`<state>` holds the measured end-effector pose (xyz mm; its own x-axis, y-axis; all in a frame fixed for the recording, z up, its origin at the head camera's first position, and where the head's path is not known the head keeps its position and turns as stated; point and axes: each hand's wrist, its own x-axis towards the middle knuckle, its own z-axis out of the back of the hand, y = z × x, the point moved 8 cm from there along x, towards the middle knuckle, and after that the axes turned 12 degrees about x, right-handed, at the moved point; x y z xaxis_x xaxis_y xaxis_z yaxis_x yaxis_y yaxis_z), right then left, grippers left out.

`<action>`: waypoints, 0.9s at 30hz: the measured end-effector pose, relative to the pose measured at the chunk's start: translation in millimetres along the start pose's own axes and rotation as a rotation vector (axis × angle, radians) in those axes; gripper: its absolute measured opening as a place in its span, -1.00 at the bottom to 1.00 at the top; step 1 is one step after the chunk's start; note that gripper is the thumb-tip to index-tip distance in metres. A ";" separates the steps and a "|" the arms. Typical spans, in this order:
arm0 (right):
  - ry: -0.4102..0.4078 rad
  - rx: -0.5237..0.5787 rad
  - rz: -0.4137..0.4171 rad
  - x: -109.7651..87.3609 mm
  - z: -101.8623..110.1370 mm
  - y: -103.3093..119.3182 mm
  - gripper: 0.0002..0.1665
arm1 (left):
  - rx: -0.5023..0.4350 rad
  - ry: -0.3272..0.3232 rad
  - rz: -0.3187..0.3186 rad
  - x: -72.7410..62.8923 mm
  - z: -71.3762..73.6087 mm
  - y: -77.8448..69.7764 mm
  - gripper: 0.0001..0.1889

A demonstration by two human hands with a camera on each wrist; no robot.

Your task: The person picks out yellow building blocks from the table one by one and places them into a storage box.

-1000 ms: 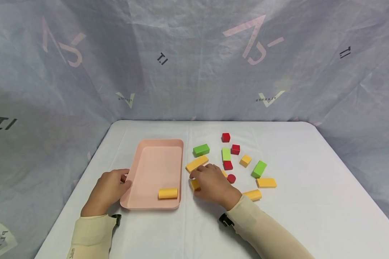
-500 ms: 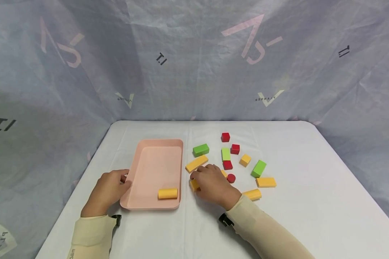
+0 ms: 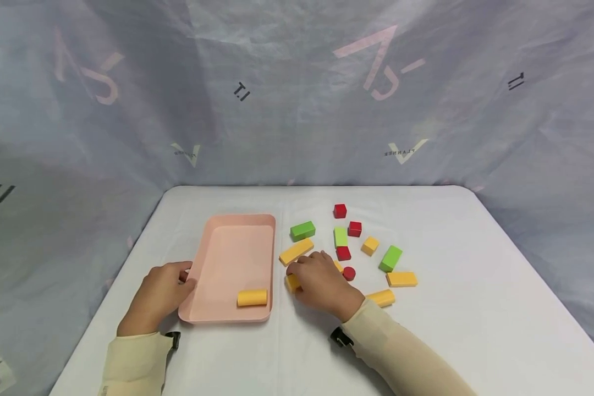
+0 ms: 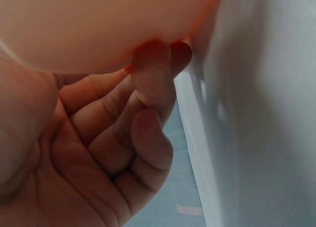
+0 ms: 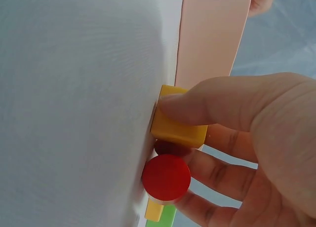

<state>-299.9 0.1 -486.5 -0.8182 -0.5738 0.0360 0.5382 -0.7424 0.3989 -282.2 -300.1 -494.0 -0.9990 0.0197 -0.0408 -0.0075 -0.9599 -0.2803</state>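
Observation:
My left hand [image 3: 164, 292] grips the left wall of a pink tray [image 3: 235, 250], thumb at the rim. In the left wrist view the curled fingers [image 4: 150, 84] press against the tray's outer side. A yellow cylinder [image 3: 252, 297] lies in the tray's near right corner. Right of the tray, my right hand [image 3: 326, 286] pinches a yellow block [image 5: 180, 121] low at the tabletop. Its thumb [image 5: 207, 101] lies across one face; the hand hides part of the block in the head view. A red cylinder [image 5: 166, 177] sits right beside the other fingers.
Right of the tray are several loose blocks: a yellow bar [image 3: 297, 251], a green block [image 3: 303, 231], a red cube [image 3: 340, 211], a yellow cube [image 3: 370, 246]. Another yellow cylinder [image 3: 381, 298] lies by the right sleeve. Grey printed fabric [image 3: 297, 110] hangs behind the white table [image 3: 475, 275].
The head view has shifted slightly, so everything appears a little further left. Both hands keep their places on the tray and the yellow block.

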 end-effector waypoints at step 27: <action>-0.115 0.030 0.018 2.5 15.5 0.3 -0.68 | 0.002 0.005 0.003 0.3 -0.1 0.6 -0.52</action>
<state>-304.9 3.8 -472.1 -0.8272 -0.5422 0.1476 0.5481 -0.7205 0.4249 -282.5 -300.6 -494.3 -0.9987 0.0185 -0.0468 -0.0048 -0.9605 -0.2784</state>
